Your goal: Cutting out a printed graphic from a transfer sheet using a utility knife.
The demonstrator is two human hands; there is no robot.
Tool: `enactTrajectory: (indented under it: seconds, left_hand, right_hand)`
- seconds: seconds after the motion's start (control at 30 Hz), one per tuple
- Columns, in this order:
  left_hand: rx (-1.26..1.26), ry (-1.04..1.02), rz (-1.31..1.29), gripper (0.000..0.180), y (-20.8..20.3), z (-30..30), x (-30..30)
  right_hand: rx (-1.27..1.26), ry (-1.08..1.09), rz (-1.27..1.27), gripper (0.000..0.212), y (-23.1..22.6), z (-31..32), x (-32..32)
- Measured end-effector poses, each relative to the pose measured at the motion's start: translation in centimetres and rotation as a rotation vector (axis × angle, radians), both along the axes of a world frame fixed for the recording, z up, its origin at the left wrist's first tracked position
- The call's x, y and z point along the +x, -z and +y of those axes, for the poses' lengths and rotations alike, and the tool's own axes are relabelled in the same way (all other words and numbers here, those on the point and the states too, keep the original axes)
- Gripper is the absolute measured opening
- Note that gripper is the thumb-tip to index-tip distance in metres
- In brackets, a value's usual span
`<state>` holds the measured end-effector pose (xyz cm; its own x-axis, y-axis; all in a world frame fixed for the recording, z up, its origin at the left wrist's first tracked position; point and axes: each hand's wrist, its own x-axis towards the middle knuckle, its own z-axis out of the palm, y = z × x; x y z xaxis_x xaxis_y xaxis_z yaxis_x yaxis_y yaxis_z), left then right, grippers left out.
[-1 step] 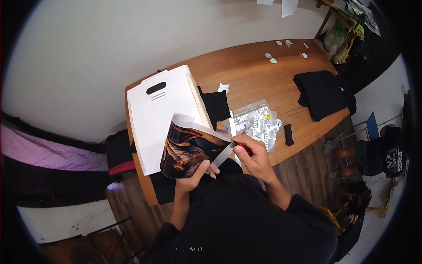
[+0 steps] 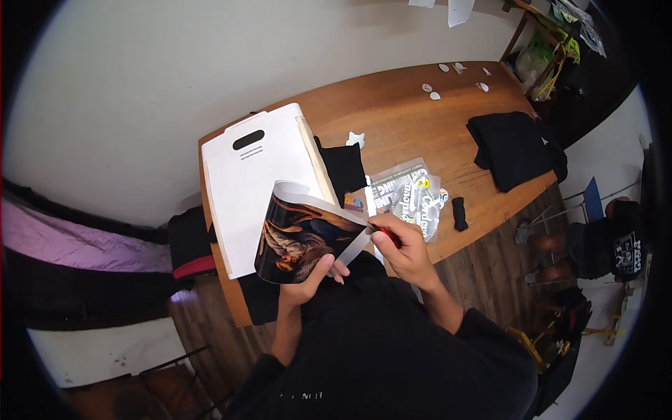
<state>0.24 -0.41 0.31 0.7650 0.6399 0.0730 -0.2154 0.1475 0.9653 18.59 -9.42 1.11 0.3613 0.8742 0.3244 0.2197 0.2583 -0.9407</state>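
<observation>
A curled glossy printed sheet [image 2: 301, 234], dark with brown and orange tones and a pale border, is raised in front of me over the near side of the white board. Its lower edge is pinched by my left hand [image 2: 308, 281], thumb on the printed face. My right hand [image 2: 404, 250] is closed round a small red-handled tool [image 2: 386, 236] at the sheet's right corner. Fingers hide most of that tool, so its working end cannot be made out. Beneath the sheet lies a large white board [image 2: 280, 150] with an oval slot.
On the wooden table [image 2: 413, 112] lie transparent printed transfer sheets [image 2: 416, 199], a small black bundle [image 2: 460, 213], folded black clothing [image 2: 514, 150] and several white paper scraps [image 2: 435, 96]. Black cloth [image 2: 343, 166] shows beside the board. Another person [image 2: 602, 238] sits off to the right.
</observation>
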Motion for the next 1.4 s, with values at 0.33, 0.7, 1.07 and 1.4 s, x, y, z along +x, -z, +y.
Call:
enactTrajectory:
  seconds: [0.33, 0.7, 1.07, 1.4]
  left_hand:
    - [0.008, -0.085, -0.055, 0.011, 0.1, -0.01, 0.08]
    - [-0.022, 0.024, 0.0, 0.012, 0.4, 0.08, -0.17]
    - [0.007, -0.041, -0.064, 0.015, 0.58, 0.22, -0.45]
    - [-0.001, 0.033, -0.03, 0.012, 0.45, 0.25, -0.51]
  right_hand:
    - [-0.05, -0.018, -0.02, 0.02, 0.13, 0.17, 0.02]
    - [0.035, 0.004, -0.053, 0.018, -0.1, 0.06, 0.19]
    - [-0.039, -0.043, -0.066, 0.018, -0.41, 0.06, 0.17]
    - [0.037, -0.019, -0.051, 0.018, -0.24, 0.16, 0.13]
